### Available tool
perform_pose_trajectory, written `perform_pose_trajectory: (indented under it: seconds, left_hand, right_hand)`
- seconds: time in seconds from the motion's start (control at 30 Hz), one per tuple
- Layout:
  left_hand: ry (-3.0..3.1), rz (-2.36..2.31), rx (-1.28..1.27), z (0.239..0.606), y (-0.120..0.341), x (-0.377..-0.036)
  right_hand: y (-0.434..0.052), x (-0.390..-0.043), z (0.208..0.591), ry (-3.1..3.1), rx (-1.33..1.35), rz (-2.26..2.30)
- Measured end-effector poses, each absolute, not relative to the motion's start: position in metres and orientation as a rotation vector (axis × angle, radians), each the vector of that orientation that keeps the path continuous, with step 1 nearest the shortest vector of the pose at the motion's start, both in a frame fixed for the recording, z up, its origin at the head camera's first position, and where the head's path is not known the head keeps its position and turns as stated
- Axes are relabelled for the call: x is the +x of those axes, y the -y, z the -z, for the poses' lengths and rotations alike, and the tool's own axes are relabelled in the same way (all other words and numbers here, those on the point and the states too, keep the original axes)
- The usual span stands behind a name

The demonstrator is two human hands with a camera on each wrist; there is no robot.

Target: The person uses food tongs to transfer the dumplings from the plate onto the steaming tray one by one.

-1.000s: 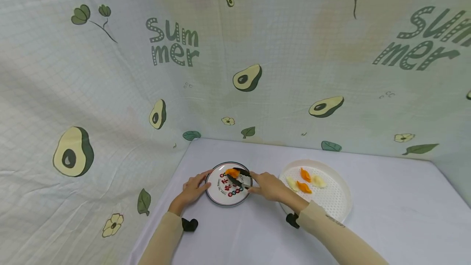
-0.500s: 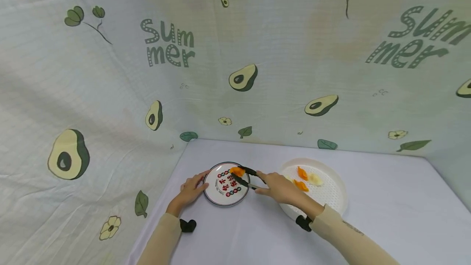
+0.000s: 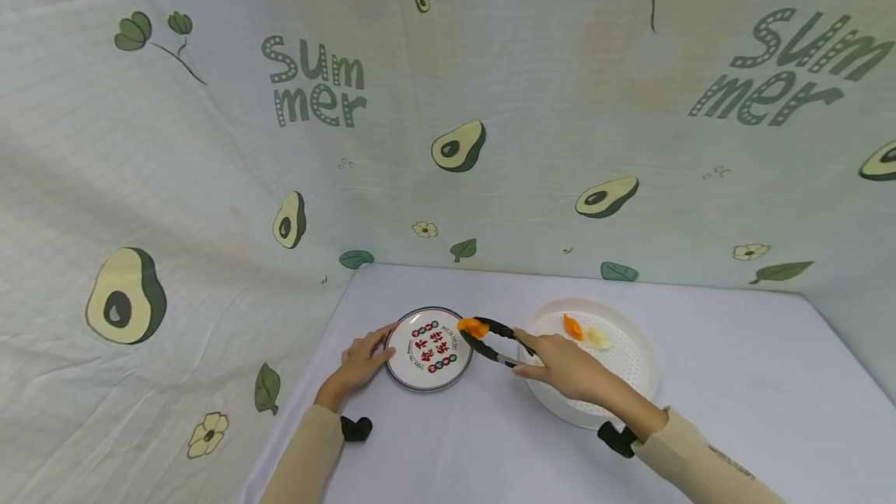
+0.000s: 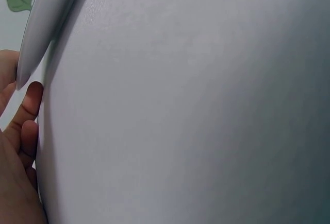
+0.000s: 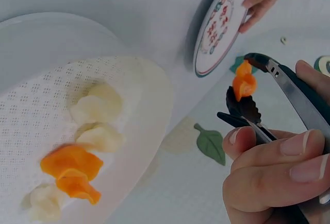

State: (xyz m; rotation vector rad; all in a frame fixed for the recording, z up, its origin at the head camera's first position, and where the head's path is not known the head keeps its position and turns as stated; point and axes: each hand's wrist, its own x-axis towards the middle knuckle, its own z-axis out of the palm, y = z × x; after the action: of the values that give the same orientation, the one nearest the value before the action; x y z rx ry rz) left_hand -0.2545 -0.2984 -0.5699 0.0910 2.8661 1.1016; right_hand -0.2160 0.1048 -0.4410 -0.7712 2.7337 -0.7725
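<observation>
In the head view my left hand (image 3: 364, 360) pinches the left rim of a small white plate (image 3: 400, 360) with red lettering. The left wrist view shows the plate (image 4: 49, 23) edge-on between thumb and fingers. My right hand (image 3: 570, 368) grips black-and-metal tongs (image 3: 490, 351) from the right. An orange dumpling-shaped piece (image 3: 474, 327) is pinched between the tongs' tips, in the air by the plate's right rim. In the right wrist view the same orange piece (image 5: 244, 81) hangs in the tongs (image 5: 294, 90), apart from the plate.
To the right stands a round white tray (image 3: 640, 379) with a perforated bottom, partly under my right hand. Several orange and pale dumpling-shaped pieces (image 5: 72, 163) lie in it. A printed cloth (image 3: 532, 99) hangs behind and left of the table.
My right hand has moved right with the tongs and orange piece, from over the plate to the gap between plate and tray. The left hand stays at the plate's rim.
</observation>
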Motion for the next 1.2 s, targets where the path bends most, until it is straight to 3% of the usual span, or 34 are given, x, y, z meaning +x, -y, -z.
perform_pose_trajectory:
  seconds: [0.47,0.9,1.2]
  left_hand:
    - [-2.87,-1.105,0.094,0.567,0.299,-0.255]
    - [-2.869,-1.084,0.08,0.569,0.298,-0.251]
    - [-2.866,-1.093,0.087,0.571,0.299,-0.253]
  right_hand:
    - [-0.161,-0.196,0.431,-2.791,-0.78,0.796]
    - [-0.207,-0.181,0.441,-2.752,-0.514,0.806]
    - [-0.234,-0.169,0.447,-2.794,-0.501,0.829]
